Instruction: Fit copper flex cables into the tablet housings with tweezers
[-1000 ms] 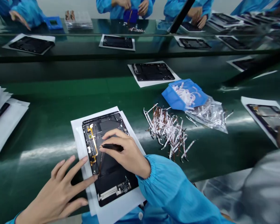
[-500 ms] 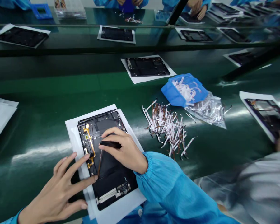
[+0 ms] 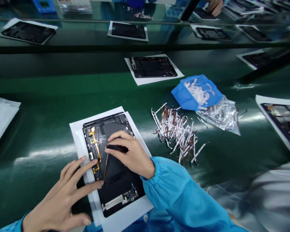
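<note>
An opened tablet housing (image 3: 120, 167) lies on white sheets (image 3: 78, 135) in front of me, its inner parts showing. An orange flex cable (image 3: 96, 149) runs along its left side. My right hand (image 3: 132, 154) pinches a black pen-like tool (image 3: 117, 148) over the middle of the housing; its tip is hidden by the fingers. Below the tool a thin brown strip cable (image 3: 106, 167) runs down the housing. My left hand (image 3: 65, 193) is spread at the housing's left edge, one fingertip at the strip's lower end.
Right of the housing lies a pile of white and brown strip cables (image 3: 177, 130). Behind it are a blue bin (image 3: 183, 96) of strips and a clear plastic bag (image 3: 223, 114). Another tablet housing (image 3: 154, 67) lies ahead. A co-worker's grey sleeve (image 3: 275, 190) is at right.
The whole view has shifted slightly, so things appear a little further right. Both hands keep nearly the same place on the housing, the tool still in my right hand.
</note>
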Tool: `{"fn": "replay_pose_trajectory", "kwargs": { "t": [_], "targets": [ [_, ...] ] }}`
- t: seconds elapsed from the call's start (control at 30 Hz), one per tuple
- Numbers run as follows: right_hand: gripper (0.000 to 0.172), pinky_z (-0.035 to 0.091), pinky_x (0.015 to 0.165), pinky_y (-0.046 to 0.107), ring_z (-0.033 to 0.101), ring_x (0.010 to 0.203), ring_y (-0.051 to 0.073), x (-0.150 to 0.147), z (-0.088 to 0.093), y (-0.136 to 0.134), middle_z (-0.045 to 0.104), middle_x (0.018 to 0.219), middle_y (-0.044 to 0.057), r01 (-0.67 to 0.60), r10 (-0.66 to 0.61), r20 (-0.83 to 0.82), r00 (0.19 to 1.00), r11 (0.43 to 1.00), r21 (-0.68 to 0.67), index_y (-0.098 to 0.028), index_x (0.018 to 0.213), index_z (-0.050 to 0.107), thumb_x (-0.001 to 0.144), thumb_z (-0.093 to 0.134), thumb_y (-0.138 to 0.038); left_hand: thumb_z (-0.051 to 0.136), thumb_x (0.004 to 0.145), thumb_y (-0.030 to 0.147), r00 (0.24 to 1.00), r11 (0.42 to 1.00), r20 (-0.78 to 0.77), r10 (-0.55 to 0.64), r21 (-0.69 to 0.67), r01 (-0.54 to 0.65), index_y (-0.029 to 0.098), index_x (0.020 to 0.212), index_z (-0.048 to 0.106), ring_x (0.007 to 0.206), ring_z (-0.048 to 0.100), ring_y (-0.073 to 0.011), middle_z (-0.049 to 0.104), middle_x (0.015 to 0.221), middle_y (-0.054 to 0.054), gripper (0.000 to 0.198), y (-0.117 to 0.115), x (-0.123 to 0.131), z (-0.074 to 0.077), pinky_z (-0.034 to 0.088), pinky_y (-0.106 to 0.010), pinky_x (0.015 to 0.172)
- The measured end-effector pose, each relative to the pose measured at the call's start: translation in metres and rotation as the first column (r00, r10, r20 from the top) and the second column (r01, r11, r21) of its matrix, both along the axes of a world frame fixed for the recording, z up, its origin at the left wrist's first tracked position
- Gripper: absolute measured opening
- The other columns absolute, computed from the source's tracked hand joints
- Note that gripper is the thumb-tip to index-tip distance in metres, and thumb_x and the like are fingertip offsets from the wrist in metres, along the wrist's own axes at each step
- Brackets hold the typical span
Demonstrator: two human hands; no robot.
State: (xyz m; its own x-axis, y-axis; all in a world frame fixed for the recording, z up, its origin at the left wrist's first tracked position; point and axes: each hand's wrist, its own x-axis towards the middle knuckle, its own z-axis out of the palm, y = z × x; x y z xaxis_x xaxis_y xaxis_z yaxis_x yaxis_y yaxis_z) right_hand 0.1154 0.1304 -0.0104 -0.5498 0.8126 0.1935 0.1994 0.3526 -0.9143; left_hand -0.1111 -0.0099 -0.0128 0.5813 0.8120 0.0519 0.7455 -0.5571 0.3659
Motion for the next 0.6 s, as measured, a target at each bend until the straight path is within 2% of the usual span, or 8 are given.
{"fn": "replay_pose_trajectory", "kwargs": {
  "t": [0.13,0.33,0.43,0.6],
  "targets": [
    [0.005,0.054,0.081,0.027,0.066,0.089,0.015,-0.001,-0.002,0.001,0.067,0.1,0.004,-0.002,0.002,0.012,1.0,1.0,0.009,-0.017,0.088,0.072,0.085,0.073,-0.02,0.043,0.083,0.079,0.998,0.999,-0.036,-0.041,0.015,0.042,0.031,0.143,0.049,0.146,0.017,-0.0417,0.017,0.163,-0.01,0.077,0.0,-0.001,-0.002,0.012,-0.052,0.114],
    [0.004,0.055,0.081,0.028,0.067,0.09,0.015,-0.002,-0.006,0.001,0.066,0.1,0.004,0.006,-0.006,0.021,1.0,1.0,-0.012,-0.017,0.089,0.072,0.085,0.073,-0.018,0.04,0.078,0.085,0.982,0.997,-0.182,-0.056,0.041,0.065,0.033,0.152,0.035,0.141,0.023,-0.0475,0.017,0.163,-0.013,0.09,0.001,0.003,-0.003,0.024,-0.056,0.106],
    [0.005,0.055,0.078,0.027,0.066,0.089,0.015,-0.004,-0.011,0.0,0.065,0.102,0.004,0.028,-0.029,0.058,0.998,1.0,0.014,-0.018,0.089,0.072,0.085,0.072,-0.016,0.04,0.08,0.083,0.978,0.995,-0.2,-0.062,0.061,0.075,0.034,0.153,0.031,0.142,0.021,-0.0462,0.018,0.163,-0.013,0.089,0.002,0.004,-0.001,0.025,-0.055,0.105],
    [0.01,0.053,0.066,0.026,0.062,0.074,0.012,-0.007,-0.02,-0.002,0.063,0.111,0.005,0.064,-0.082,0.203,0.976,0.993,0.095,-0.02,0.09,0.074,0.085,0.071,-0.012,0.047,0.082,0.078,0.981,0.995,-0.183,-0.06,0.068,0.073,0.034,0.153,0.03,0.144,0.02,-0.0423,0.021,0.162,-0.011,0.085,0.002,0.004,0.0,0.025,-0.054,0.107]
  ]
}}
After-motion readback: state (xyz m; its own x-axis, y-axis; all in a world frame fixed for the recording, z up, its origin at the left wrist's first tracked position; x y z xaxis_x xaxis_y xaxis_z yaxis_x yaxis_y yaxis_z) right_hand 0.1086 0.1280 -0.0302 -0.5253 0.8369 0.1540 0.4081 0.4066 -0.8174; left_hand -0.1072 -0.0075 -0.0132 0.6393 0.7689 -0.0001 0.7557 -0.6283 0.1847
